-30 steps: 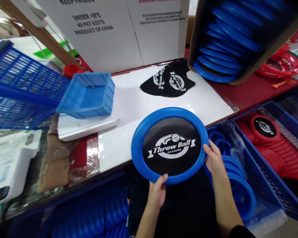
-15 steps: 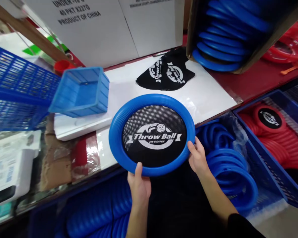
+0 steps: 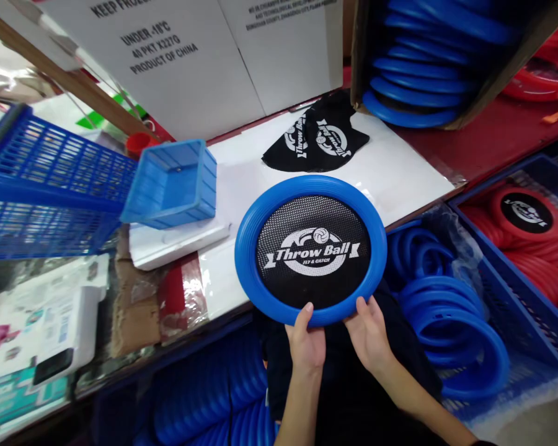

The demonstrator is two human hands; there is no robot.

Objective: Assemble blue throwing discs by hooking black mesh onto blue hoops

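Disc [image 3: 312, 251], round, blue plastic rim around a black mesh centre printed "Throw Ball" in white, held face-up and slightly tilted above the near edge of the white-sheeted counter [image 3: 400, 176]. Clasped at the near rim only: left hand [image 3: 307, 347] at about 6 o'clock on the rim, right hand [image 3: 369, 337] just beside it at about 5 o'clock, the two nearly touching. Each grip closed on the rim, thumb on top, fingers tucked underneath and out of sight. Seen from both hands, disc lying away at 12 o'clock. No long axis in a round shape, though printed line set roughly 9 to 3 o'clock, rising a little toward 3. Neither hand clearly nearer; far rim unsupported.

Beyond the disc at 12 o'clock, loose black printed mesh pieces [image 3: 318, 139] flat on the counter. At 10 o'clock, small blue plastic basket [image 3: 174, 183] beside a large blue slatted crate [image 3: 41, 179]. At 1 o'clock, tipped cardboard box [image 3: 493, 80] full of blue plastic rings [image 3: 413, 80]. At 4 o'clock, below counter level, more loose blue hoops [image 3: 441, 316]. At 3 o'clock, stacked red discs [image 3: 534, 248].
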